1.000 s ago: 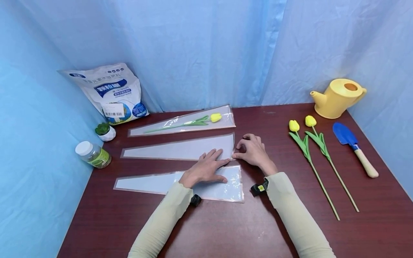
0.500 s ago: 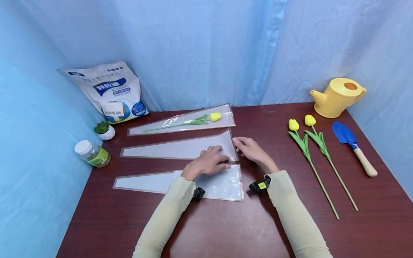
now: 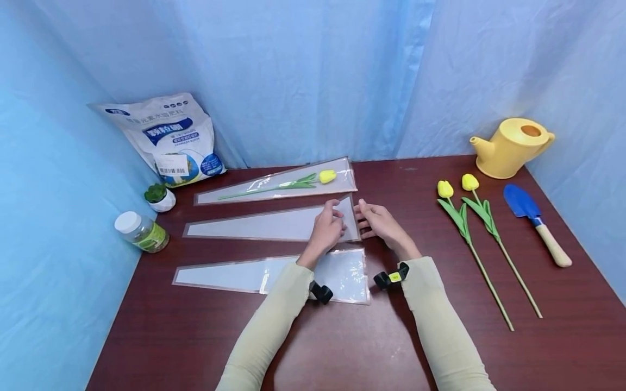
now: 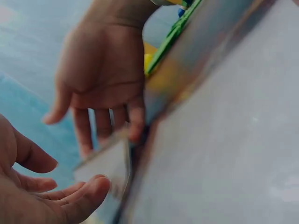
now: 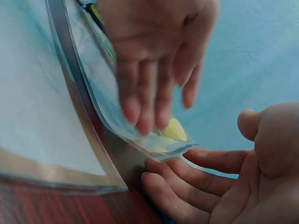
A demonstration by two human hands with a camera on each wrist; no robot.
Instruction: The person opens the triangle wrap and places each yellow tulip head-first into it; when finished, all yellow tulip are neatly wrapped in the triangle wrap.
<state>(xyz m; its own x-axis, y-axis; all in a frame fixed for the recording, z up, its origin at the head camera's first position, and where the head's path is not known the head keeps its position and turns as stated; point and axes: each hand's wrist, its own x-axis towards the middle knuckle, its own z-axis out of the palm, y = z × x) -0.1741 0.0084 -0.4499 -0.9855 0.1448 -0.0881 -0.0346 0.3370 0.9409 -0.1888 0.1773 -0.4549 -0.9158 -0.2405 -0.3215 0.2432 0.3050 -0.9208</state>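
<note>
Three clear, tapered flower sleeves with pale backing lie one above another on the table. Over the wide end of the middle sleeve (image 3: pixel 264 222) is my left hand (image 3: pixel 329 225), its fingers loosely bent and thumb apart. My right hand (image 3: pixel 386 225) is at that sleeve's right edge, palm turned inward. In the right wrist view its fingers (image 5: pixel 187 182) lie relaxed along the raised sleeve mouth (image 5: pixel 163 151), with the thumb away from it. The upper sleeve (image 3: pixel 346 172) holds a yellow tulip (image 3: pixel 326 176). The lower sleeve (image 3: pixel 220 274) lies flat, partly hidden by my left forearm.
Two yellow tulips (image 3: pixel 459 217) lie on the right beside a blue trowel (image 3: pixel 523 201). A yellow watering can (image 3: pixel 508 149) stands behind them. On the left are a fertilizer bag (image 3: pixel 171 141), a small potted succulent (image 3: pixel 158 198) and a white-capped jar (image 3: pixel 142 231).
My left hand has lifted off the near corner of the middle sleeve and moved up over its wide end. My right hand's fingers have straightened from their bent pose at the sleeve's edge.
</note>
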